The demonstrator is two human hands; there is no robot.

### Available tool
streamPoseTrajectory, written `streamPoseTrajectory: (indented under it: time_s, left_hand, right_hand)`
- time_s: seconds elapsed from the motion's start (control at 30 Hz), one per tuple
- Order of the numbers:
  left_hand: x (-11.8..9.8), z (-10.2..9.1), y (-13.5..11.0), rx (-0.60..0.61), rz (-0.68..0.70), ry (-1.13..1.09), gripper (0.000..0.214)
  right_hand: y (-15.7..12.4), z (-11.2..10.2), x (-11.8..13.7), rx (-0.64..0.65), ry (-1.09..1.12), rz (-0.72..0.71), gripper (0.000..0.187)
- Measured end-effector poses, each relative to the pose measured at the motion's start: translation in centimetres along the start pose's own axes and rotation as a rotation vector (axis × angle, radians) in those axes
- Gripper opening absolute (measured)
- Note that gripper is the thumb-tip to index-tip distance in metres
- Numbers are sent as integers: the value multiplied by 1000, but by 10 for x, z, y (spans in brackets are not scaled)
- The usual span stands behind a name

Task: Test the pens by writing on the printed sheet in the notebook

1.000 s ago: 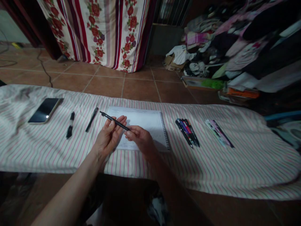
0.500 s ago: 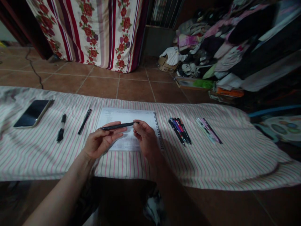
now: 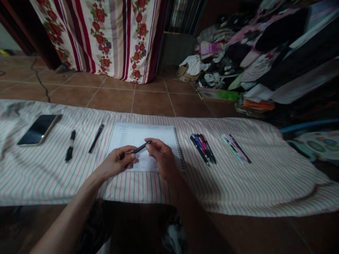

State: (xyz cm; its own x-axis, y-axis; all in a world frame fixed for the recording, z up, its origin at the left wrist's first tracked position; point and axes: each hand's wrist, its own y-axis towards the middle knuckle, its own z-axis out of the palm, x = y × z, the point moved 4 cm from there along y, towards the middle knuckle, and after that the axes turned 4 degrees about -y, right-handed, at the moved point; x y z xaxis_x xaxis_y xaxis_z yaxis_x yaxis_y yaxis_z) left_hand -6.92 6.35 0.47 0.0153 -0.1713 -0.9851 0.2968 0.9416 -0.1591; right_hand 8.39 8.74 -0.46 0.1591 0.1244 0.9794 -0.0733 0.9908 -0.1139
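Observation:
Between my two hands a dark pen (image 3: 141,147) is held at a slant above a spiral notebook (image 3: 148,129). My left hand (image 3: 119,160) is closed around its lower left end, which the fingers hide. The upper right end is pinched by my right hand (image 3: 161,155), thumb against fingers. Printed or written lines show on the notebook's white page, and its wire binding runs down the right side. To the left lie a slim black pen (image 3: 96,138) and a thicker black pen with a pale band (image 3: 70,146).
A phone (image 3: 38,129) rests at the far left of the striped cloth (image 3: 148,187). Right of the notebook lie a group of dark and coloured pens (image 3: 202,148) and a group of pastel pens (image 3: 235,148). Beyond are a floral curtain (image 3: 113,42) and heaped clothes (image 3: 238,49).
My left hand has turned and closed from a spread pose onto the pen. The pen has tilted, its right end now higher, and more of it is covered.

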Motion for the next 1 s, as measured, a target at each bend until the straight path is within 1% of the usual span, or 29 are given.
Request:
streamPoseTrajectory:
  time_s: [0.07,0.1,0.2,0.27,0.33,0.47,0.6,0.7,0.83,0.9,1.0]
  left_hand:
    - [2,3,-2,-1,45,110,23]
    - [3,3,-3,-27,78,187,24]
    - [7,2,-7,-166,183,491,25]
    - [8,3,-10,-247,242,635,26]
    - [8,6,-12,-305,289,691,26]
    - [6,10,-16,-392,360,734,26]
    - [6,14,-17,-415,387,855,27]
    - [8,17,-17,-422,410,871,29]
    - [11,20,-17,-427,418,809,30]
    - [11,19,-17,-436,396,721,28]
    - [13,16,-17,-462,357,520,24]
  right_hand:
    - [1,1,-1,-11,4,1,27]
    - [1,1,-2,-18,10,2,28]
    - [0,3,-1,-39,42,13,29]
    - [-1,6,1,-46,69,32,28]
    - [-2,8,2,-52,90,44,27]
    - [-3,9,2,-74,87,37,28]
    - [-2,6,-1,-109,54,28,30]
    - [-1,1,-1,-139,43,13,26]
    - [-1,-1,1,-158,66,3,20]
    - [-2,-1,2,-164,78,14,20]
    - [-2,-1,3,-185,62,24,20]
